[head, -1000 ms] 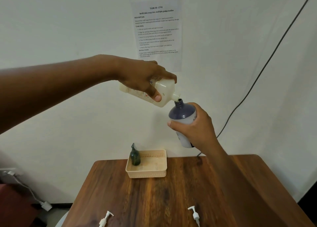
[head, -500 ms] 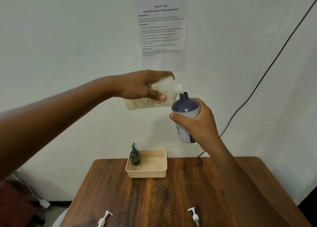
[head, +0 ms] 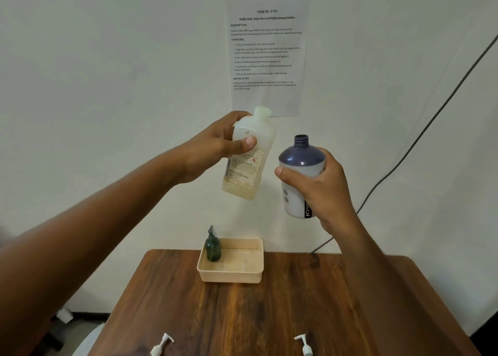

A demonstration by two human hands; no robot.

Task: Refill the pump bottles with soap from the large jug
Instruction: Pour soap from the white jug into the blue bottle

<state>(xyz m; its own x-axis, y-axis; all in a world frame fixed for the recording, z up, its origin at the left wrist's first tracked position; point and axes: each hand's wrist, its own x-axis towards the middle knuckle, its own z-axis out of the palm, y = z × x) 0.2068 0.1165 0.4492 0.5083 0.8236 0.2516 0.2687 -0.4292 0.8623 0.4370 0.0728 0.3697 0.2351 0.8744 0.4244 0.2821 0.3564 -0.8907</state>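
Now the left hand (head: 215, 151) has its fingers curled round the upper body of the soap jug (head: 249, 156), nearly upright with its spout above the thumb, likely so nothing drips. Just beside it, the right hand (head: 320, 191) wraps the open-necked pump bottle (head: 300, 172), mouth up and clear of the jug. Below the fingers sit a basket (head: 231, 273) holding 1 green bottle (head: 213, 248), and 2 loose pump heads (head: 161, 345) on the table (head: 269, 315)
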